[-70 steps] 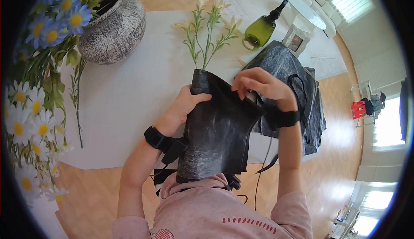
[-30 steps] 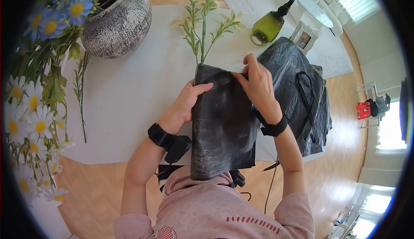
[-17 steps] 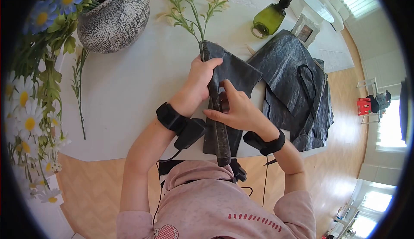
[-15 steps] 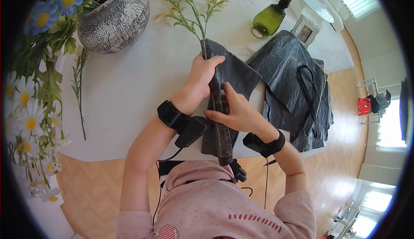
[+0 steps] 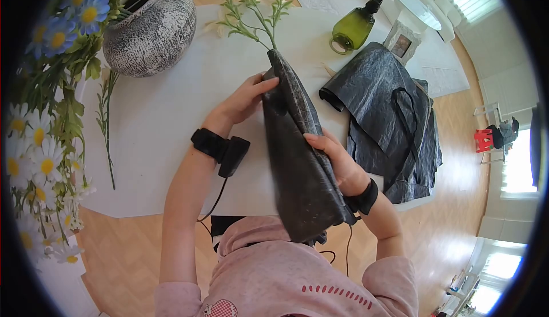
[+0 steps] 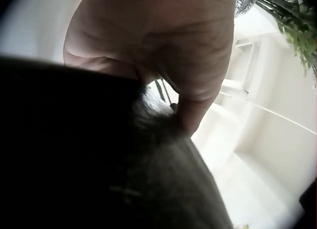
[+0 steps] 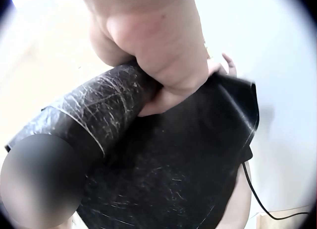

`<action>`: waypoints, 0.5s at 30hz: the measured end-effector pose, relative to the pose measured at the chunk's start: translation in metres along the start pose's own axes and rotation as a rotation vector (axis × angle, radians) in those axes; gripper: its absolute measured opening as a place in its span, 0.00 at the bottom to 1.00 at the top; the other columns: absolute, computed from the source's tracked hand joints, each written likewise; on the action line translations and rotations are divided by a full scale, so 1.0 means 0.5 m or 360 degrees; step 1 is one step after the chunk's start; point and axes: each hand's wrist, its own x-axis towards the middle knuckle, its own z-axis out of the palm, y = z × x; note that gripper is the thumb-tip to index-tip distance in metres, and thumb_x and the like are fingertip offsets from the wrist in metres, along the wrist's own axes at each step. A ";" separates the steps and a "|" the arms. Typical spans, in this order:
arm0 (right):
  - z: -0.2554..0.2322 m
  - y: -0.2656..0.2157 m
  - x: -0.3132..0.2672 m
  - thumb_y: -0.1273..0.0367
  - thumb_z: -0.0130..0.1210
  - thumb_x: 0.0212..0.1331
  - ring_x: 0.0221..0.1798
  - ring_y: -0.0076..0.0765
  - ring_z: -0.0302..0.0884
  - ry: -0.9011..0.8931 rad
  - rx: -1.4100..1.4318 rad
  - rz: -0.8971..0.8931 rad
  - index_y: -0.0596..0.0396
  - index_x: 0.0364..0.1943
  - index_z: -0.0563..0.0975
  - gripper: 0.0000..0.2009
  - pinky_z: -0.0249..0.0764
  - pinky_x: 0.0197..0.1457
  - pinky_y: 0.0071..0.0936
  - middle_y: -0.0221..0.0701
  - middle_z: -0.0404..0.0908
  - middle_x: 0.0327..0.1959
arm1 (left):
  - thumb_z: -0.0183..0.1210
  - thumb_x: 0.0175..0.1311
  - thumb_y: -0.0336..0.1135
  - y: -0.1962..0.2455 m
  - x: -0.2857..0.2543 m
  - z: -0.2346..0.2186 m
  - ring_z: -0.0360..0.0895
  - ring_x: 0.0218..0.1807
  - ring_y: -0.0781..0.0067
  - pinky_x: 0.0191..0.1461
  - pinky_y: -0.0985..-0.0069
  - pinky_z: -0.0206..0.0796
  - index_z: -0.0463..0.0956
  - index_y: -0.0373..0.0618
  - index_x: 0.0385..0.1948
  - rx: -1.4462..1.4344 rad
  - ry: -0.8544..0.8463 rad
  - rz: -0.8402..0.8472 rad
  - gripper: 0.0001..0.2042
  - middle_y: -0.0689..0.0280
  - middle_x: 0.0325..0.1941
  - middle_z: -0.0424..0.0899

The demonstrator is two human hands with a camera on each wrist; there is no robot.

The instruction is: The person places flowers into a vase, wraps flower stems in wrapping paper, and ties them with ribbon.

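Observation:
In the head view the left hand (image 5: pixel 243 98) pinches the upper left edge of a black sheet (image 5: pixel 300 185), thumb on top. Lower down, the right hand (image 5: pixel 340 162) grips the sheet's rolled right side, its thumb lying over the roll. A stem with pale flowers (image 5: pixel 249 16) sticks out of the sheet's narrow top end. The right wrist view shows the right hand (image 7: pixel 158 50) curled round the scuffed black roll (image 7: pixel 99 105), the rest of the sheet hanging beside it. The left wrist view is dark; the left hand (image 6: pixel 153 35) touches the sheet (image 6: pixel 183 189) there.
A speckled vase (image 5: pixel 151 34) stands at the upper left, with blue and white flowers (image 5: pixel 46 157) along the left edge. A single green stem (image 5: pixel 107 128) lies on the white table (image 5: pixel 166 162). To the right are more black sheets (image 5: pixel 389 122), a green bottle (image 5: pixel 353 29) and a picture frame (image 5: pixel 402 45).
The right hand has moved right and down, and now grips the roll. The sheet has swung, its lower part spread wider to the left. The left hand has shifted left.

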 end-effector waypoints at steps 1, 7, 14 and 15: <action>0.004 -0.001 -0.005 0.67 0.48 0.54 0.28 0.25 0.74 0.0030 0.0112 0.0012 0.58 0.43 0.65 0.14 0.73 0.29 0.20 0.32 0.73 0.32 | 0.54 0.54 0.43 0.009 -0.009 -0.007 0.69 0.44 0.77 0.50 0.78 0.59 0.64 0.41 0.48 0.0103 -0.0106 0.0015 0.22 0.65 0.42 0.72; -0.071 0.038 0.012 0.61 0.46 0.56 0.35 0.21 0.71 0.0130 -0.0378 -0.0095 0.58 0.39 0.69 0.14 0.69 0.37 0.19 0.30 0.72 0.32 | 0.59 0.47 0.42 0.096 -0.093 -0.024 0.66 0.52 0.69 0.56 0.76 0.56 0.47 0.38 0.58 -0.0061 -0.0417 0.0396 0.38 0.60 0.49 0.69; -0.066 0.041 0.038 0.66 0.39 0.60 0.23 0.18 0.58 -0.0794 0.0626 0.0277 0.56 0.48 0.63 0.14 0.62 0.24 0.20 0.25 0.62 0.22 | 0.50 0.48 0.32 0.069 -0.094 0.002 0.58 0.59 0.66 0.59 0.65 0.52 0.51 0.47 0.57 -0.0652 -0.0478 0.0567 0.29 0.60 0.56 0.62; -0.071 0.048 0.041 0.59 0.33 0.61 0.17 0.24 0.54 -0.0685 0.0709 0.0303 0.57 0.52 0.59 0.20 0.57 0.17 0.19 0.31 0.58 0.23 | 0.49 0.50 0.30 0.051 -0.086 -0.008 0.60 0.58 0.67 0.57 0.65 0.53 0.56 0.46 0.54 -0.0268 -0.0172 0.0542 0.25 0.60 0.55 0.63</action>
